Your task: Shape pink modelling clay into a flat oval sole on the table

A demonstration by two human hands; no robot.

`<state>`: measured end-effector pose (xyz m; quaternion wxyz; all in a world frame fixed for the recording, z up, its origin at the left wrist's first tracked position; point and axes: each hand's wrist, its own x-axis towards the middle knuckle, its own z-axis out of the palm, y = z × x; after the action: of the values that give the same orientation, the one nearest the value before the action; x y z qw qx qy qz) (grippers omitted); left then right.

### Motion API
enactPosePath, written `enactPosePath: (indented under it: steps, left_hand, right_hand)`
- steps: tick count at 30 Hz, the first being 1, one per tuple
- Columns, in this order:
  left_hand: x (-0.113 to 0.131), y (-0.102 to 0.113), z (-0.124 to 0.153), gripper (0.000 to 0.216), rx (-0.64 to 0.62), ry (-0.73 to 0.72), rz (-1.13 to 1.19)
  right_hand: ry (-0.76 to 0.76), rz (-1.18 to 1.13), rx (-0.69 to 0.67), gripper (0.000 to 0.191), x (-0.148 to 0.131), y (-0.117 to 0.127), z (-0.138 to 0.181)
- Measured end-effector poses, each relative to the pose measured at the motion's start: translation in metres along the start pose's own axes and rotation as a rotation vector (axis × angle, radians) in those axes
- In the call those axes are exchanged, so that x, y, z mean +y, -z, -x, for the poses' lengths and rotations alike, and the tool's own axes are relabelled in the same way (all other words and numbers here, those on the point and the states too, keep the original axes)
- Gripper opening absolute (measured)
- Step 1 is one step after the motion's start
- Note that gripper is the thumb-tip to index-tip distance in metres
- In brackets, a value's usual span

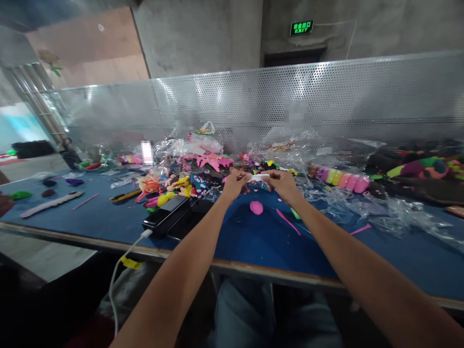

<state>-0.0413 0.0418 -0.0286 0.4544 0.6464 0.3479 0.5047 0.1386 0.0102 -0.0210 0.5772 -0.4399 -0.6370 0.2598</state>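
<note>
The left hand (235, 185) and the right hand (285, 186) meet above the bench (250, 244), the fingers of both pinching the ends of a white strip (258, 178); its ends are covered by the fingertips, and what lies directly behind it blurs into the clutter, so its full outline is hard to make out; the right forearm partly hides a green piece (296, 213), while the left forearm cuts across a dark flat slab (183, 224) next to a black box (166, 215); at the far left edge another person's hand (5, 205) is cut off by the frame, its fingers too blurred to tell whether they grip anything.

Blue surface shows between a pink ball (256, 208) and the bench's front edge; the ball sits just below the white strip, nearer the person, with a slim pink stick (289, 222) slanting to its right; a white cable (115, 290) leaves the box and drops over the edge; at the back, a perforated metal screen (232, 101) bounds the bench.

The ball is smooth and rounded, the stick thin and straight; crinkled clear plastic (395, 215) spreads glossily on the right, near a row of plump coloured lumps (340, 179); bright moulded figures (174, 186) crowd together on the left.
</note>
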Motion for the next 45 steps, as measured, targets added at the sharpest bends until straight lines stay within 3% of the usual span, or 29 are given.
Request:
enactPosePath:
  steps: [3,7,13,18,25,33,37,41,45]
  left_hand:
    - [-0.003,0.002,-0.002,0.026,0.064,0.007,-0.023]
    - [-0.004,0.000,-0.001,0.027,0.072,0.027,-0.013]
    - [0.003,-0.009,0.008,0.037,-0.166,0.089,0.077]
    - [0.002,-0.009,0.010,0.048,-0.272,0.045,0.063]
    - [-0.005,-0.007,0.003,0.034,-0.182,-0.012,-0.002]
    - [-0.005,0.001,-0.001,0.033,0.039,0.000,0.002]
    - [-0.006,0.002,-0.002,0.030,0.117,-0.002,0.012]
    - [-0.003,-0.004,0.001,0.030,0.059,0.023,0.032]
    - [0.001,-0.008,0.007,0.044,-0.084,0.075,0.058]
  right_hand:
    - [0.042,0.000,0.077,0.041,0.003,0.001,0.000]
    - [0.106,-0.013,-0.028,0.041,0.005,-0.005,0.003]
    - [0.006,-0.064,-0.158,0.056,0.007,-0.013,0.006]
    - [-0.012,-0.015,-0.187,0.042,0.007,-0.007,0.004]
    - [0.082,0.158,-0.241,0.028,0.005,-0.005,0.000]
    - [0.092,0.125,0.060,0.036,0.004,-0.001,-0.002]
    - [0.135,0.103,0.007,0.043,0.001,-0.004,0.001]
    - [0.182,0.113,-0.042,0.056,-0.001,-0.013,0.005]
    - [0.090,0.106,-0.162,0.047,0.003,-0.014,0.006]
